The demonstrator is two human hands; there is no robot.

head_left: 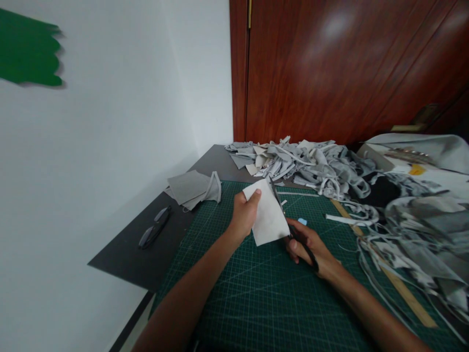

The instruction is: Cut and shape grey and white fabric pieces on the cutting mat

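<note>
1. My left hand (245, 215) pinches a white fabric piece (268, 217) by its near-left edge, thumb on top, holding it up above the green cutting mat (256, 303).
2. My right hand (308, 247) grips black scissors (289, 225), fingers through the handles; the blades run along the piece's right edge.
3. Behind the mat, a heap of grey offcuts (304, 164) lies against the wooden door (348, 68).
4. Left of the mat, folded grey fabric (192, 188) and a dark pair of glasses (154, 227) rest on the table (124, 261).
5. Along the mat's right side, a wooden ruler (403, 293) sits under loose strips (410, 234).
</note>
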